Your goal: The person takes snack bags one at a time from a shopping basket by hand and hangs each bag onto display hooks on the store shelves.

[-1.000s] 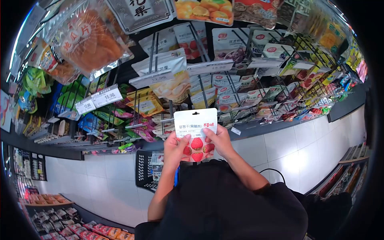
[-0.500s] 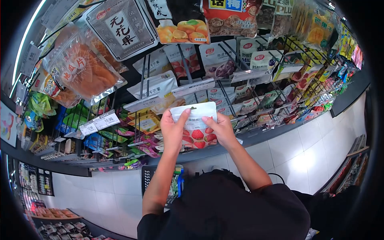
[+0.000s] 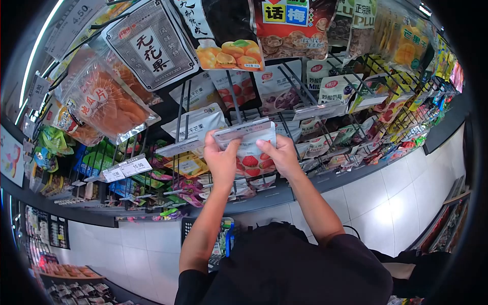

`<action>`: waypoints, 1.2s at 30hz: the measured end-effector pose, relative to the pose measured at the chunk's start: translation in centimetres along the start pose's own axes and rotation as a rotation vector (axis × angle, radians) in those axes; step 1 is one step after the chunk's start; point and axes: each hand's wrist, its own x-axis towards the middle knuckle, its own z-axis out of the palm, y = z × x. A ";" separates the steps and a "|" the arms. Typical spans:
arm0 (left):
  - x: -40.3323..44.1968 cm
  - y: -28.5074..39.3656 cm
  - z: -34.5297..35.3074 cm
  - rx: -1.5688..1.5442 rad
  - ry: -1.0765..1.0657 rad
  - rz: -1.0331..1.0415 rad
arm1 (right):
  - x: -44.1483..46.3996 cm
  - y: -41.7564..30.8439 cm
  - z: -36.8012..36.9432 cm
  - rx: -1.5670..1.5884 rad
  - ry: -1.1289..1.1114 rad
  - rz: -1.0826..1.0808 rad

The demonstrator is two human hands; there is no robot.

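A small white-and-red bag of dried strawberries (image 3: 254, 161) is held between both my hands at the shelf front. My left hand (image 3: 221, 161) grips its left edge, thumb on the front. My right hand (image 3: 282, 156) pinches the right edge the same way. A clear price-tag holder (image 3: 243, 130) on a display hook overlaps the top of the bag, so the hang hole is hidden. Behind and above, a pink-and-white fruit bag (image 3: 235, 90) hangs beside a white dried-mango bag (image 3: 201, 122).
Large snack bags hang higher up, among them a grey fig bag (image 3: 151, 46) and a clear bag of orange slices (image 3: 111, 99). Metal hooks with price tags (image 3: 127, 169) jut out. A shopping basket (image 3: 189, 229) with a blue handle stands on the tiled floor (image 3: 132, 249) below.
Both hands have raised the strawberry bag slightly toward the rack. Its top edge, uncovered before, is now behind the price-tag holder. The camera view has shifted a little.
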 end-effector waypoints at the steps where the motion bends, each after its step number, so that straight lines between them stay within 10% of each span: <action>1: 0.1 -0.1 0.0 -0.014 0.012 -0.020 | 0.1 -0.1 0.1 -0.001 -0.002 -0.015; 24: 2.6 -0.7 1.4 -0.130 0.130 -0.091 | 2.3 0.0 -0.5 -0.050 0.029 -0.045; 36: 0.0 -5.9 -1.5 0.440 0.341 0.170 | 5.5 3.7 -1.5 -0.007 0.227 0.058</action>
